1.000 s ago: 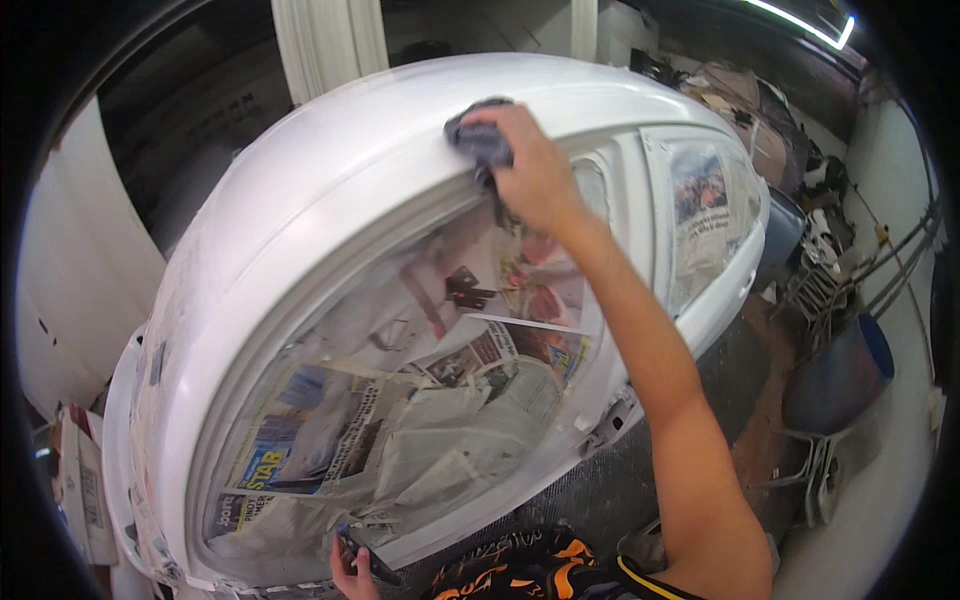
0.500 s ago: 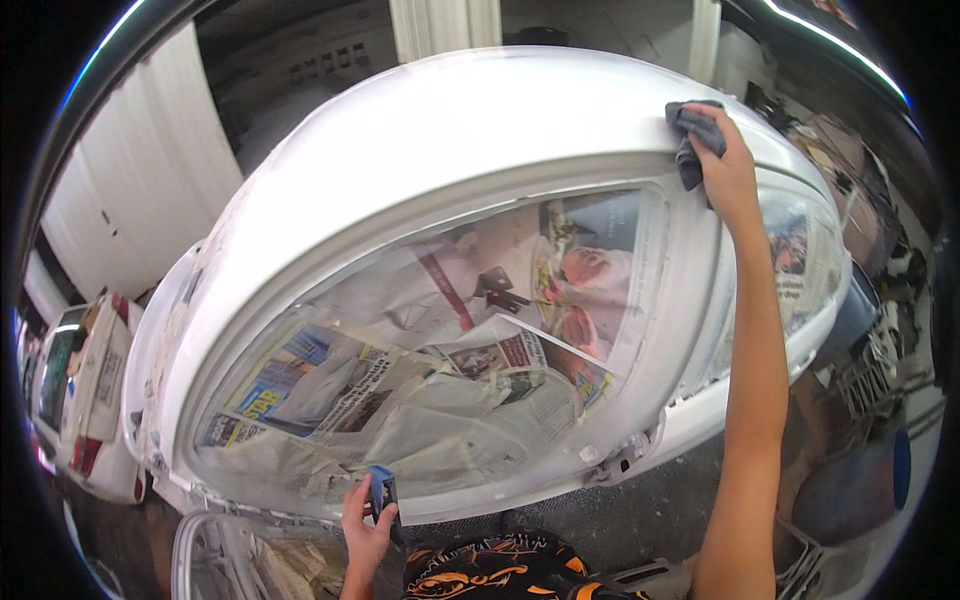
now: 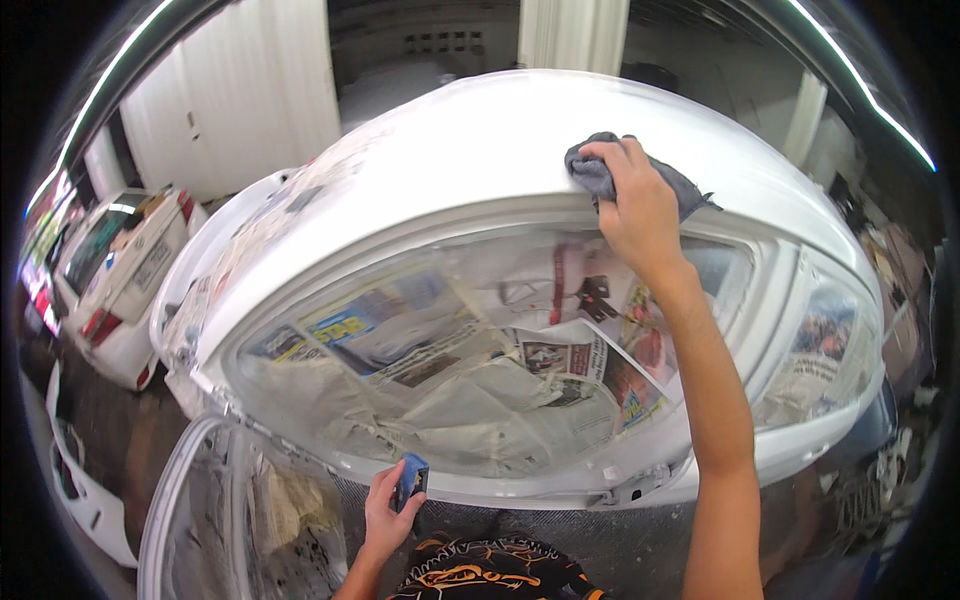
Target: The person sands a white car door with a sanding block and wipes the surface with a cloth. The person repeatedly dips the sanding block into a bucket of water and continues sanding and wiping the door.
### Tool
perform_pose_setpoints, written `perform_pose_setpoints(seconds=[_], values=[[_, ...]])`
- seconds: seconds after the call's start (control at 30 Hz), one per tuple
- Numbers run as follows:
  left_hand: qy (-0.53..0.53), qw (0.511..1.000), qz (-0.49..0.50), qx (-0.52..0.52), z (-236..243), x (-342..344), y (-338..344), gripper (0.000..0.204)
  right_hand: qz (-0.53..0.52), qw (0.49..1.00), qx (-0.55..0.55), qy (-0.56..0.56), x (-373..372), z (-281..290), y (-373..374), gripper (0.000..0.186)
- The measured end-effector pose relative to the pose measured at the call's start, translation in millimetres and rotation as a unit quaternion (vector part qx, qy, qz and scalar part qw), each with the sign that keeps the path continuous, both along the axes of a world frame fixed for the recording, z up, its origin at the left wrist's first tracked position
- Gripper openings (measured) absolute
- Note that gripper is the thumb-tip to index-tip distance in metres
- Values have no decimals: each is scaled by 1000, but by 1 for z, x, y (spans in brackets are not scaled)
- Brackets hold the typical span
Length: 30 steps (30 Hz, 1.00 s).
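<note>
A white car body (image 3: 450, 140) with a rounded roof fills the middle of the view. My right hand (image 3: 640, 215) is closed on a crumpled dark grey cloth (image 3: 590, 165), pressed to the roof edge above the door opening. One frayed end of the cloth trails out to the right of the hand. Low in front of the door sill, my left hand (image 3: 388, 512) grips a small blue-and-black block (image 3: 411, 482), apart from the car. Newspaper sheets (image 3: 450, 390) cover the door opening behind both hands.
An open door (image 3: 190, 490) with a pale frame juts out at lower left. Another white car (image 3: 125, 275) stands farther left, near a loose white panel (image 3: 95, 500). Newspaper also covers the side window (image 3: 815, 350) at right, with clutter beyond it. Tall white doors (image 3: 235, 100) stand behind.
My right hand has slid the cloth leftward along the roof edge. My left hand still holds the block, now a little farther right in view. The whole view has shifted too.
</note>
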State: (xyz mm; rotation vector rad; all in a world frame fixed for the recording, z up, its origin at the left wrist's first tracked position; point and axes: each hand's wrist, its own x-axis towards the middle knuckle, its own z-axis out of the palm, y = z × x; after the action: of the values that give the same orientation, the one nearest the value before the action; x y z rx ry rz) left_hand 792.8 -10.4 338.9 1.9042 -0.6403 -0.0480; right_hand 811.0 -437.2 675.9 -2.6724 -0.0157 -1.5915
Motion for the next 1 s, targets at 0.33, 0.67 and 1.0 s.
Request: perform_pose_setpoints(seconds=[0.33,0.67,1.0], values=[[40,992,115,25,-19,-42,96,66,99,989,-100,-37,140,-61,168,30],[31,975,217,-40,-31,-71,138,63,300,939,-34,166,210,-148,334,31],[181,948,262,-3,-115,-117,218,51,113,631,200,741,-51,-510,243,39]])
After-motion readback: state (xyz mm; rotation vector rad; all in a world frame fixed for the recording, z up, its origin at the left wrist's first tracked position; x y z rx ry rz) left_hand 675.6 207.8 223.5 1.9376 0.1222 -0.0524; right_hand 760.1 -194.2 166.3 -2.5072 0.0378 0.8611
